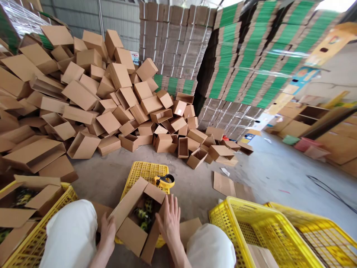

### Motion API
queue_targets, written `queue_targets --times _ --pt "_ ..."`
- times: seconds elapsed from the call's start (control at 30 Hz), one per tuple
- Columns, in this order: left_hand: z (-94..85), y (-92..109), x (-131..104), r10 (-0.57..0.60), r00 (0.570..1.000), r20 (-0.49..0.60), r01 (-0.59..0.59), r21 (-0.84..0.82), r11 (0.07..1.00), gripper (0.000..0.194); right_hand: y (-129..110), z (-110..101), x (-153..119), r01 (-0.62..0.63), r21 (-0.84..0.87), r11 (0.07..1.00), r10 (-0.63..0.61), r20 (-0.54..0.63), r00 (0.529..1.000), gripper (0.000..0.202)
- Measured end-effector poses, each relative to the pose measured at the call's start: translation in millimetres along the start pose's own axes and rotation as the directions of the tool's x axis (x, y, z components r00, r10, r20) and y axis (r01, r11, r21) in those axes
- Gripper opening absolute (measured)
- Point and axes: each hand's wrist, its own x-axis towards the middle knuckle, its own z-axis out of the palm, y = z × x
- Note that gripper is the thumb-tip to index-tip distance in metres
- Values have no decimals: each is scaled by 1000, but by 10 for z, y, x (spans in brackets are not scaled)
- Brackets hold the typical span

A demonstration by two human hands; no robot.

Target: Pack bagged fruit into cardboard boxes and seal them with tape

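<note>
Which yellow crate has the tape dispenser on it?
The middle crate, beneath the carton the right hand touches; the dispenser sits near its right edge. The side crates show none.

Clear floor point(192, 186) toward the pile point(111, 100), tape dispenser point(164, 181) (yellow) intruding

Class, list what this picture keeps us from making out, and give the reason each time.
All in the head view:
Full contents of the box between left hand and right hand: shaded, partly behind flaps.
Middle of the central yellow crate: hidden by that box.
Carton in a right-side crate: cut off by the bottom edge.
Print on the upper-right cardboard: blurred.
</note>
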Motion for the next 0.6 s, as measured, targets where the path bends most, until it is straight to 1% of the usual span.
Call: queue_targets --times 0.07,0.1,0.13,0.2,0.27,0.33,0.4,0.47,0.53,0.57,0.6 --pt "46 164 71 -29 999 38 29 -19 999 66 -129 -94 431 20 -137 990 0 145 989 89" --pt "61 248 116 -17 999 51 18 -18 1000 66 -180 -119 593 30 -197 980 8 190 982 87" --pt "73 327 165 9 998 54 -8 -8 1000 67 -217 -134 706 40 -254 966 15 213 977 82" --pt "98 454 258 46 998 44 -47 21 999 73 -239 -153 788 46 -346 937 30 212 977 64" --pt "131 518 312 73 996 42 -75 36 997 79 -197 -184 714 20 -387 922 60 195 979 47" --pt "175 505 287 109 993 51 -113 82 990 87 -128 -232 556 -21 -373 928 109 216 970 37" --pt "227 423 170 136 989 56 -144 180 973 102 -96 -275 389 -49 -350 935 143 249 958 37" --pt "280 317 -13 137 989 55 -148 297 943 116 -137 -289 277 -63 -360 931 164 259 952 47" --pt "329 243 -194 147 988 48 -154 392 907 121 -223 -280 255 -72 -395 916 184 255 949 55" --pt "349 229 -259 160 986 45 -163 435 885 120 -259 -276 277 -78 -408 909 195 253 948 51" --pt "364 231 -298 170 984 43 -170 471 866 118 -276 -277 317 -91 -410 908 209 252 945 41"
